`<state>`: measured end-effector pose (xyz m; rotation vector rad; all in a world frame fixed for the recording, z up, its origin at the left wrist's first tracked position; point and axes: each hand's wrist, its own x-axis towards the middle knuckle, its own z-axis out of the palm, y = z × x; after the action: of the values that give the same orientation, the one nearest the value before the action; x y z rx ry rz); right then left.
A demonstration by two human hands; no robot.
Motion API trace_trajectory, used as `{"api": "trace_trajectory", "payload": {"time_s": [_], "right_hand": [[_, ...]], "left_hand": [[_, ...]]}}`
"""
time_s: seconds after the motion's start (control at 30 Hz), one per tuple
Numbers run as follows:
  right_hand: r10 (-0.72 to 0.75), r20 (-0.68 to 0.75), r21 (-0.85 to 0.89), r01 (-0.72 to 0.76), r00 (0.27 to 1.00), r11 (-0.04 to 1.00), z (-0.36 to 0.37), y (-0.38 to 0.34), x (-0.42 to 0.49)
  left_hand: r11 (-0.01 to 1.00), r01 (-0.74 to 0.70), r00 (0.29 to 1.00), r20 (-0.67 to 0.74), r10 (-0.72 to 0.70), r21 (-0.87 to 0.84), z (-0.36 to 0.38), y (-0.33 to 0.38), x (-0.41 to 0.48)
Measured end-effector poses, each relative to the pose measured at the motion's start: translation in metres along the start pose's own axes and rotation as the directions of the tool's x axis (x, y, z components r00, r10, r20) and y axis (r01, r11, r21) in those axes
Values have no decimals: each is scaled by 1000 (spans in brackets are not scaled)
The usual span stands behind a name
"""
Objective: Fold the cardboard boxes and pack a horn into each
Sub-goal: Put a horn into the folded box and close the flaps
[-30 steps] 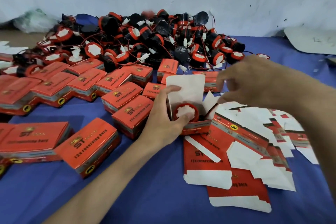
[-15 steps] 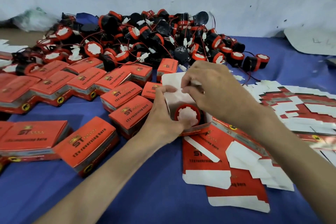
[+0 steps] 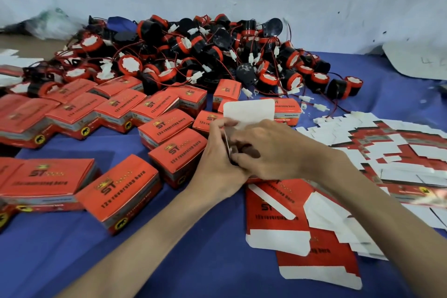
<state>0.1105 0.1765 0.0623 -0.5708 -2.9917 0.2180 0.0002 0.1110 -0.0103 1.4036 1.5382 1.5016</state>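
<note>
While hands (image 3: 217,167) (image 3: 271,150) grip the cardboard box (image 3: 243,123), its round-cornered white flap (image 3: 249,110) stands.

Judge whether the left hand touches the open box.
Touching. The head view shows the left hand curled round the side of the open box, with its thumb against the base of the raised white flap.
</note>
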Motion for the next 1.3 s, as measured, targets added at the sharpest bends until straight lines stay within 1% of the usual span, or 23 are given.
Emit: {"api": "trace_trajectory", "payload": {"time_s": [0.07, 0.13, 0.2, 0.27, 0.3, 0.37, 0.47, 0.53, 0.6, 0.67, 0.73, 0.8, 0.87, 0.93, 0.97, 1.0, 1.07, 1.13, 1.2, 1.23, 1.3], "right_hand": [[6, 65, -22, -5, 998, 1000, 1, -1, 0], [-6, 65, -41, 9, 998, 999, 3, 0, 1], [-42, 25, 54, 41, 999, 998, 2, 6, 2], [-91, -3, 137, 91, 996, 986, -1, 12, 0], [-106, 5, 153, 104, 994, 983, -3, 14, -2], [-99, 70, 139, 88, 993, 986, -3, 14, -3], [-88, 122, 55, 82, 989, 995, 2, 12, -1], [-116, 96, 77, 109, 989, 991, 1, 13, 0], [-116, 48, 145, 108, 992, 984, -1, 15, -1], [-86, 25, 205, 79, 996, 976, -3, 15, -2], [-52, 19, 168, 48, 998, 985, -3, 10, -2], [11, 16, 116, -13, 1000, 993, 0, 6, 0], [120, -47, 69, -117, 992, 991, 3, 2, 1], [236, -147, 17, -236, 961, 972, 7, -1, 3], [260, -176, 0, -264, 949, 964, 9, -3, 4], [259, -175, -9, -265, 950, 964, 10, -4, 5], [189, -95, -21, -192, 977, 981, 10, -5, 3], [102, 42, -10, -101, 994, 995, 3, -2, 0], [29, 196, 71, -43, 980, 996, -7, 4, -2], [-9, 251, 110, -19, 968, 994, -12, 5, -2], [-53, 286, 143, 12, 957, 990, -15, 4, -2]], "left_hand": [[1000, -13, 1000, 0, 13, -15, 2, -1, -2], [998, -24, 1000, -4, 24, -59, 3, -2, -5], [991, -32, 999, 10, 33, -128, 2, -2, -8], [969, -27, 999, 37, 37, -244, -1, -4, -9], [956, -31, 999, 33, 42, -292, -3, -6, -9], [939, -46, 999, -3, 48, -341, -5, -7, -9], [930, -56, 996, -82, 28, -364, -3, -7, -8], [937, -48, 995, -100, 14, -345, -2, -6, -6], [945, -61, 995, -95, 32, -320, 1, -4, -7], [947, -73, 995, -90, 47, -313, 1, -3, -8], [944, -91, 993, -96, 63, -318, 1, -3, -8], [944, -109, 991, -111, 78, -312, 1, -4, -7], [937, -109, 990, -119, 73, -331, 0, -3, -7], [923, -111, 991, -115, 73, -369, 0, -2, -6], [914, -109, 991, -111, 71, -390, 0, -2, -5], [906, -103, 992, -107, 64, -411, 1, -3, -4], [892, -67, 995, -92, 29, -446, 1, -5, -2], [889, -34, 998, -61, 7, -456, 1, -5, -1], [892, -19, 1000, 1, 22, -451, 1, -4, 0], [893, -7, 999, 27, 21, -449, 1, -4, 0], [890, 28, 999, 46, -8, -455, 1, -4, 1]]}}
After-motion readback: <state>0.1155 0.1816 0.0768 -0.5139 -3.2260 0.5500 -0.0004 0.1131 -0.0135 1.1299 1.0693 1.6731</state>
